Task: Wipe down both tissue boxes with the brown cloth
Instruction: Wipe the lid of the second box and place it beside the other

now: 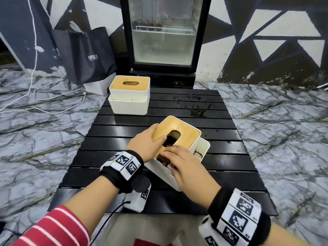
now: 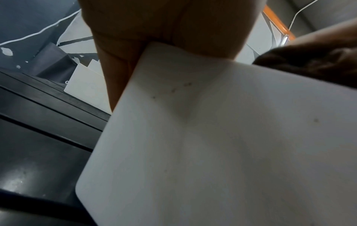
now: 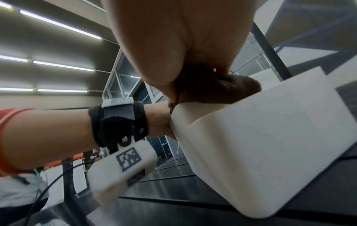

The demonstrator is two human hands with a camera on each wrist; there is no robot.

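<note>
A white tissue box with a wooden lid (image 1: pixel 179 137) sits tilted toward me at the middle of the black slatted table (image 1: pixel 230 157). My left hand (image 1: pixel 150 141) grips its left edge, thumb at the lid's slot. My right hand (image 1: pixel 179 160) presses the brown cloth (image 1: pixel 163 159) onto the box's near top rim; only a dark bunch of cloth shows under the fingers. In the right wrist view the brown cloth (image 3: pixel 218 90) is squeezed between my palm and the white box (image 3: pixel 270 145). In the left wrist view the box wall (image 2: pixel 212 145) fills the frame. A second tissue box (image 1: pixel 129 95) stands upright at the table's far left.
A black glass-door fridge (image 1: pixel 165 38) stands behind the table. A black bag (image 1: pixel 85 52) leans at the back left, with white cables (image 1: pixel 35 96) on the marble floor. Wet streaks (image 1: pixel 193 105) mark the table's far right slats.
</note>
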